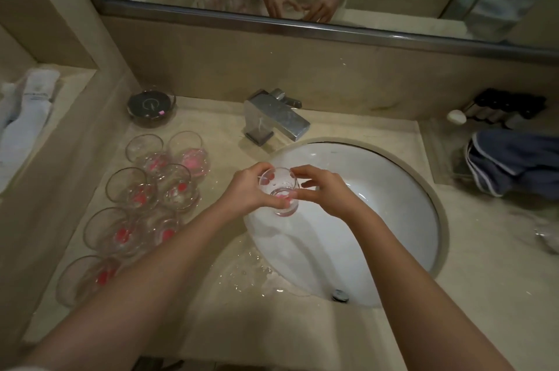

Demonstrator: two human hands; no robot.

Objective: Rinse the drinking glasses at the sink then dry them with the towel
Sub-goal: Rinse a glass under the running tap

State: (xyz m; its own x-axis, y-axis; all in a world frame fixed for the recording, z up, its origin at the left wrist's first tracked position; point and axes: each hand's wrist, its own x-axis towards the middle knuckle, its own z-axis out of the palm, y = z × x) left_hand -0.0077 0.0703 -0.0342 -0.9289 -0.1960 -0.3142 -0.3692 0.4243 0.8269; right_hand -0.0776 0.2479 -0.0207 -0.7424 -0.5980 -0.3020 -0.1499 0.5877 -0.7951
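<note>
A clear drinking glass [279, 189] with a pink mark at its bottom is held upright over the left part of the white sink basin [393, 204]. My left hand [248, 189] grips its left side, fingers curled round the wall. My right hand [323, 189] pinches its right rim with thumb and fingertips. Several more clear glasses [151, 189] with pink marks stand grouped on the counter left of the sink. No water runs from the chrome faucet [276, 118]. White rolled towels [27, 119] lie on the ledge at the far left.
Water is pooled on the beige counter [251, 277] at the sink's front left rim. A dark round dish [151, 106] sits behind the glasses. A blue cloth [514, 162], dark bottles [505, 104] and a white soap [456, 116] lie at the right. A mirror runs along the back wall.
</note>
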